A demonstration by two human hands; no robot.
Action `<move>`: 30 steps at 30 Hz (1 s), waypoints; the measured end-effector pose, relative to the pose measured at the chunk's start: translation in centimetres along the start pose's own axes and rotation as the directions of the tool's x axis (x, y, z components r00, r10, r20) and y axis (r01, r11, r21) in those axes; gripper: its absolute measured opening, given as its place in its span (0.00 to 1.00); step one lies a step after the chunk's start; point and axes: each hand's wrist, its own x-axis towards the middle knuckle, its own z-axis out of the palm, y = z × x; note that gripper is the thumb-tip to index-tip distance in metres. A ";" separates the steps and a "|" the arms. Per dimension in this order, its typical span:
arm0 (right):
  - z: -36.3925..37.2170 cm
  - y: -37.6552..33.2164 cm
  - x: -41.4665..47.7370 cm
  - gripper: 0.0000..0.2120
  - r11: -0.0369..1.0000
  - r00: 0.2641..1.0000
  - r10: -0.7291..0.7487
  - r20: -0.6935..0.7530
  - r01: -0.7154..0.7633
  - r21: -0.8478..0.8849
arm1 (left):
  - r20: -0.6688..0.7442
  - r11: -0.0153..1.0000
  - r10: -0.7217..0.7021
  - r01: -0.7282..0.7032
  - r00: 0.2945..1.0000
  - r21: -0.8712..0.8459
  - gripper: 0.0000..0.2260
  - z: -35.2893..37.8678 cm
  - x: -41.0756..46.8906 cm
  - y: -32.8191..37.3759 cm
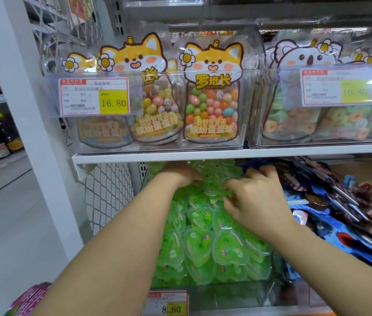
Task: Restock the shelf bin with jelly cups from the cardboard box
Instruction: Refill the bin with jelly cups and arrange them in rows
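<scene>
Several green heart-shaped jelly cups (199, 245) fill a clear shelf bin (233, 293) under the white shelf board. Both my hands reach into the top of the pile near the back. My left hand (180, 173) is partly hidden under the shelf edge, its fingers curled into the cups. My right hand (252, 197) lies on the pile with fingers bent, pinching a jelly cup (214, 188) at its tips. The cardboard box is out of sight.
The white shelf (226, 153) just above my hands carries clear bins of candy bags (212, 94) with price tags. Blue and dark snack packets (340, 215) fill the bin to the right. A wire mesh panel (107, 192) and a white post stand at left.
</scene>
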 end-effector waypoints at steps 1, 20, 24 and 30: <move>-0.3 0.0 -0.1 0.06 1.000 1.000 0.003 -0.008 -0.003 0.013 | -0.011 0.999 0.015 -0.015 1.000 0.044 0.14 -0.3 -0.5 0.0; -5.1 -2.9 -4.5 0.03 0.955 0.986 0.164 0.000 -0.159 0.251 | -0.310 0.990 -0.044 0.083 0.950 0.113 0.24 1.7 -13.0 -4.8; -4.9 -3.0 -4.2 0.04 0.931 0.985 0.168 0.041 -0.173 0.323 | -0.398 1.000 -0.024 0.025 0.917 -0.003 0.17 2.3 -12.6 -4.8; -5.6 -3.1 -2.9 0.12 0.727 0.984 0.061 0.168 -0.159 0.668 | -0.477 0.884 0.036 -0.250 0.878 -0.394 0.12 0.9 -12.2 -4.3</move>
